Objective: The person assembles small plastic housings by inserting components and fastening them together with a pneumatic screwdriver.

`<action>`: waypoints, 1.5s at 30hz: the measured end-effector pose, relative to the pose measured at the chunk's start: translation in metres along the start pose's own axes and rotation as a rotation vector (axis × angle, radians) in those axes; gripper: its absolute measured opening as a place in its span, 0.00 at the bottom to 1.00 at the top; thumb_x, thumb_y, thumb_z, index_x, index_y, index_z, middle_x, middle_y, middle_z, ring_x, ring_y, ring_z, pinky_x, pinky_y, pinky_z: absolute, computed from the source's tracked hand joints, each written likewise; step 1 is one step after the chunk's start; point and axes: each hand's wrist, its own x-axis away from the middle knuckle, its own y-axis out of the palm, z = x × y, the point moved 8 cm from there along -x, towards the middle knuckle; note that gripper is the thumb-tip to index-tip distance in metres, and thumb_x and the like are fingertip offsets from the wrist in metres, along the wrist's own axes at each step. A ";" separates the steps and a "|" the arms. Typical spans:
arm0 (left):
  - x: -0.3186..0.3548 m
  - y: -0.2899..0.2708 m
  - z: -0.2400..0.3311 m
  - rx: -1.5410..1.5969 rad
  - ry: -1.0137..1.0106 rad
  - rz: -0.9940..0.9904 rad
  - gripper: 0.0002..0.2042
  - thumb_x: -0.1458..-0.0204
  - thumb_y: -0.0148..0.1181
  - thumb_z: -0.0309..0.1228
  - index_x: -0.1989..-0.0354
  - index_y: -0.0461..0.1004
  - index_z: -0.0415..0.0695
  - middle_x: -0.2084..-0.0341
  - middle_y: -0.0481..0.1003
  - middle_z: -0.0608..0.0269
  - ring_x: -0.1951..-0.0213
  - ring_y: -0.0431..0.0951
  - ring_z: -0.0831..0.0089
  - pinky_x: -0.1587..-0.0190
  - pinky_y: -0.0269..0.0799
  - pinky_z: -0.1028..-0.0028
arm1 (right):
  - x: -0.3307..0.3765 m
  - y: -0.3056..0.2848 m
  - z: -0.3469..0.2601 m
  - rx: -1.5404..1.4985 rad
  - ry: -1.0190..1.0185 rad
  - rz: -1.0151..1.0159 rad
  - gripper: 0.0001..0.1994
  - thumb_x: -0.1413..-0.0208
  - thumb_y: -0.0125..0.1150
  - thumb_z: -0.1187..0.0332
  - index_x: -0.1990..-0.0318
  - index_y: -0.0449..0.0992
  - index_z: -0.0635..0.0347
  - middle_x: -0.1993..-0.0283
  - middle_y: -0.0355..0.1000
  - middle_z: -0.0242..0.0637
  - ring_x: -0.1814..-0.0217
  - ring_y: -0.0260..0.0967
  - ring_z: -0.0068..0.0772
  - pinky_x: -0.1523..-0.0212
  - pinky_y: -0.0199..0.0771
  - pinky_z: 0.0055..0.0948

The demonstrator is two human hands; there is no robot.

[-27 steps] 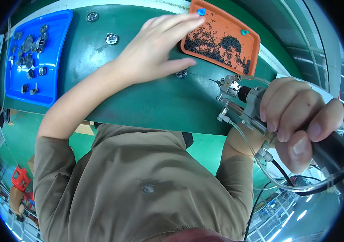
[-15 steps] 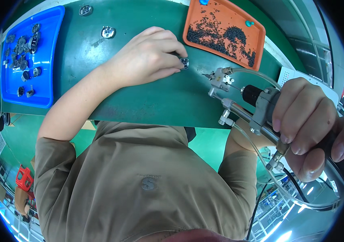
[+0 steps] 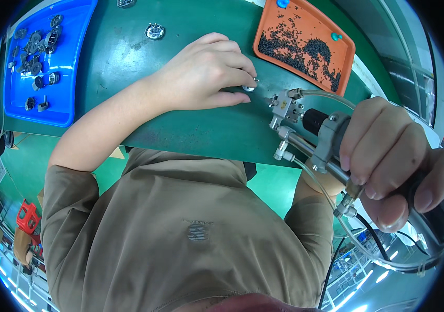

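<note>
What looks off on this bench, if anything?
A blue piece and a green piece sit along the far side of the orange tray, unlike its black bits. Dark scuffs mark the bench. No clear spill. The part at the left hand is mostly hidden; can't judge it.

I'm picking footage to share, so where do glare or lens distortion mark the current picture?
Head view: glare whitens a patch inside the blue tray; head view: strip lights at lower right burn white; head view: highlights glint on the metal tool in the right hand; head view: fisheye bowing curves the tray's right edge, with black corners.
</note>
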 end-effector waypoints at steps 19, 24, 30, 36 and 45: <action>-0.025 -0.008 0.020 -0.020 0.118 -0.044 0.09 0.55 0.73 0.28 0.64 0.86 0.44 0.48 0.81 0.64 0.48 0.77 0.59 0.41 0.68 0.58 | 0.017 -0.010 -0.044 0.005 -0.115 -0.029 0.17 0.40 0.71 0.63 0.47 0.72 0.46 0.73 0.73 0.23 0.76 0.72 0.18 0.78 0.72 0.17; -0.068 -0.016 0.003 -0.125 0.006 0.188 0.11 0.50 0.72 0.29 0.57 0.85 0.45 0.45 0.80 0.64 0.46 0.77 0.60 0.39 0.68 0.60 | 0.005 -0.009 -0.046 0.108 -0.050 0.044 0.15 0.40 0.66 0.67 0.49 0.69 0.47 0.74 0.71 0.24 0.78 0.69 0.20 0.76 0.71 0.21; -0.029 -0.019 -0.013 -0.034 -0.083 0.060 0.11 0.50 0.68 0.28 0.57 0.82 0.45 0.51 0.78 0.59 0.49 0.77 0.58 0.44 0.70 0.59 | -0.004 -0.008 -0.041 0.273 0.133 0.067 0.16 0.39 0.63 0.68 0.49 0.64 0.46 0.75 0.68 0.24 0.77 0.67 0.22 0.74 0.69 0.26; -0.018 -0.007 0.010 -0.068 0.070 -0.052 0.07 0.57 0.71 0.27 0.67 0.84 0.46 0.55 0.79 0.64 0.53 0.78 0.61 0.47 0.71 0.62 | 0.009 -0.017 -0.048 0.258 0.084 0.112 0.15 0.38 0.63 0.67 0.48 0.65 0.45 0.75 0.69 0.23 0.76 0.68 0.21 0.74 0.69 0.24; -0.007 -0.005 -0.002 -0.031 0.043 -0.044 0.05 0.53 0.73 0.30 0.67 0.85 0.47 0.62 0.81 0.71 0.59 0.79 0.69 0.53 0.71 0.66 | -0.001 -0.016 -0.019 0.119 0.031 0.083 0.14 0.38 0.64 0.65 0.48 0.67 0.45 0.73 0.70 0.22 0.76 0.67 0.19 0.73 0.68 0.22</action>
